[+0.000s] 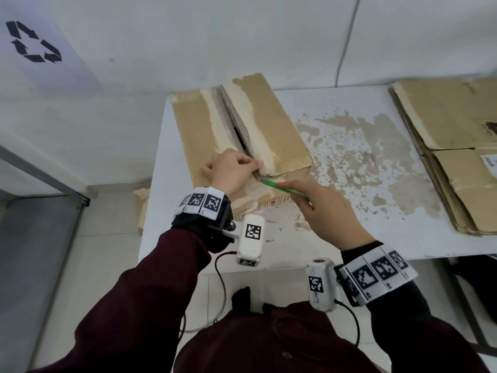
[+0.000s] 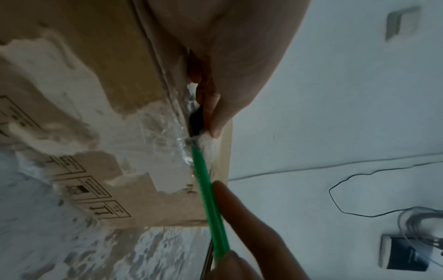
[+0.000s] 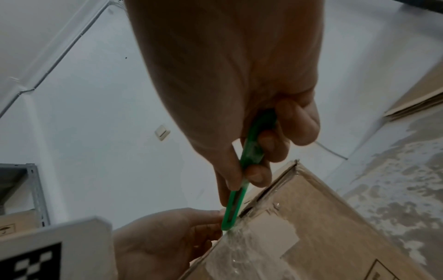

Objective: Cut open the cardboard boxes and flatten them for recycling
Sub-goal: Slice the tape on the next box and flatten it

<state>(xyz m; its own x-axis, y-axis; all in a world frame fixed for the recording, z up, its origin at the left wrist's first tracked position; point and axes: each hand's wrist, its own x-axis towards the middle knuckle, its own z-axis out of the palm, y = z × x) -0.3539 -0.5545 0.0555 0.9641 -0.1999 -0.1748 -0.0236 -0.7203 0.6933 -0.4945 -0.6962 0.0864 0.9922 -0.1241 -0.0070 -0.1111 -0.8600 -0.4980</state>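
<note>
Right hand [image 1: 326, 211] has a tight grip on a green cutter [image 1: 279, 188], fingers curled round the handle and its tip poking into the taped seam at the near end of the box [image 1: 250, 130]. Left hand [image 1: 231, 170] is curled at that same seam right beside the tip, thumb pressed on the flap. The box sits on a worn white surface [image 1: 363, 162] against a white wall, with flattened cardboard [image 1: 451, 146] well off to the box's right.

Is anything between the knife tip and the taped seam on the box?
Nothing visible: the knife tip already sits on the tape at the seam's near end. The left hand grips the box edge right beside it.
</note>
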